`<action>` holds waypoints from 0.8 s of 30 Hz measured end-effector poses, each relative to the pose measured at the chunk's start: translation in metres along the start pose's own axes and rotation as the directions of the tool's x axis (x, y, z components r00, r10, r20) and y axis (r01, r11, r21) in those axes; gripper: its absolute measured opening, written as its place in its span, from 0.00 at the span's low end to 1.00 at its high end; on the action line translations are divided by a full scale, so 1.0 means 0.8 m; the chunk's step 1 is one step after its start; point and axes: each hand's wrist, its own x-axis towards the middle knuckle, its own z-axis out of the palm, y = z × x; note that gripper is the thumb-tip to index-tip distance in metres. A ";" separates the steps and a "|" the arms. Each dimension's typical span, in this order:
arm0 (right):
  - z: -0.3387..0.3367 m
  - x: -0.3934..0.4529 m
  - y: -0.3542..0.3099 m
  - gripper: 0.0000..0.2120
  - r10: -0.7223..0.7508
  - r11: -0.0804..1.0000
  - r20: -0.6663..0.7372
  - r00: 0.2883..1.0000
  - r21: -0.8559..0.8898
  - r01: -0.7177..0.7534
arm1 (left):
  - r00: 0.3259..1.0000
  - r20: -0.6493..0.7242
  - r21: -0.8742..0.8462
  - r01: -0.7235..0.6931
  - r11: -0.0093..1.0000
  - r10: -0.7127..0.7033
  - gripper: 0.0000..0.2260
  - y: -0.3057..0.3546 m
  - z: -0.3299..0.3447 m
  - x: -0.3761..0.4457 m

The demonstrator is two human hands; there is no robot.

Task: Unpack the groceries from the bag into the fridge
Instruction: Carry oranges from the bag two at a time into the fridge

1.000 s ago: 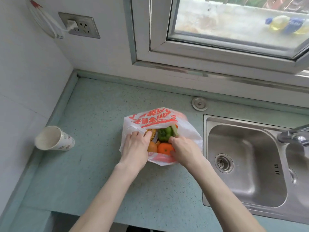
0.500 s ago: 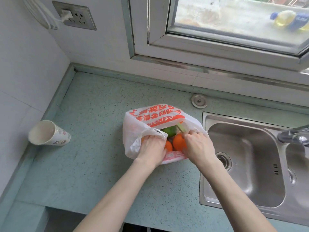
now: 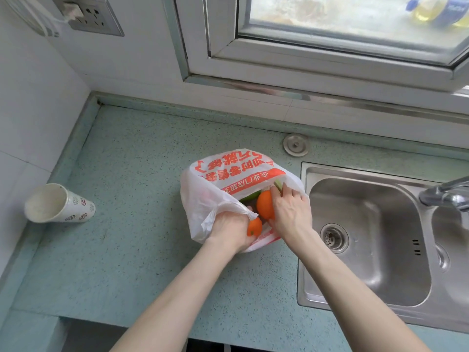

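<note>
A white plastic bag (image 3: 215,184) with red print lies on the green counter (image 3: 127,250), its mouth facing me. My left hand (image 3: 228,229) reaches into the mouth under a bag handle and is closed around a small orange (image 3: 254,226). My right hand (image 3: 291,214) grips a larger orange (image 3: 265,208) at the bag's opening. Behind the fruit shows a green vegetable (image 3: 250,196), mostly hidden by the bag. The fridge is out of view.
A paper cup (image 3: 58,204) lies on its side at the left by the wall. A steel sink (image 3: 368,237) with a tap (image 3: 446,193) sits right of the bag. A window frame and a wall socket (image 3: 94,16) are behind.
Both hands have gone from spreading the bag's mouth to closing on an orange each. The right hand has lifted the larger orange toward the opening.
</note>
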 end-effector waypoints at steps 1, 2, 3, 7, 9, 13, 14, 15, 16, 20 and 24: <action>0.001 0.001 0.002 0.34 0.002 1.000 -0.004 1.000 0.010 -0.002 | 1.000 0.024 0.003 -0.004 1.000 0.004 0.22 0.000 0.000 0.000; 0.002 0.001 0.003 0.35 0.001 1.000 -0.005 1.000 0.023 -0.001 | 0.999 0.035 0.009 -0.003 1.000 0.003 0.26 0.001 -0.001 -0.001; 0.002 0.000 0.004 0.35 -0.004 0.999 -0.004 1.000 0.039 0.004 | 1.000 0.019 0.012 -0.002 1.000 0.002 0.28 0.000 -0.002 -0.002; -0.005 -0.012 0.012 0.34 -0.023 0.991 -0.033 0.999 0.131 0.027 | 0.996 -0.084 -0.006 0.000 1.000 -0.001 0.30 0.000 -0.016 -0.012; -0.015 -0.023 0.019 0.36 -0.037 0.974 -0.031 0.999 0.223 0.043 | 0.992 -0.126 -0.042 0.014 0.999 -0.019 0.29 0.000 -0.028 -0.023; -0.041 -0.051 0.030 0.35 -0.059 0.896 -0.078 0.995 0.435 0.087 | 0.985 -0.157 -0.220 0.032 0.975 -0.068 0.28 0.001 -0.048 -0.054; -0.050 -0.059 0.031 0.36 -0.062 0.873 -0.108 0.992 0.477 0.106 | 0.985 -0.154 -0.317 0.027 0.948 -0.079 0.27 0.000 -0.053 -0.064; -0.058 -0.067 0.031 0.37 -0.064 0.846 -0.139 0.988 0.517 0.127 | 0.984 -0.156 -0.397 0.014 0.918 -0.082 0.27 -0.002 -0.060 -0.073; -0.066 -0.075 0.032 0.39 -0.067 0.817 -0.162 0.984 0.558 0.148 | 0.982 -0.169 -0.440 -0.004 0.898 -0.079 0.26 -0.003 -0.067 -0.084; -0.092 -0.101 0.030 0.41 -0.074 0.643 -0.201 0.977 0.739 0.201 | 0.967 -0.223 -0.499 -0.002 0.867 -0.126 0.24 -0.005 -0.099 -0.127; -0.111 -0.123 0.028 0.37 0.007 0.497 -0.235 0.972 0.845 0.200 | 0.955 -0.255 -0.598 -0.036 0.800 -0.148 0.21 -0.009 -0.124 -0.153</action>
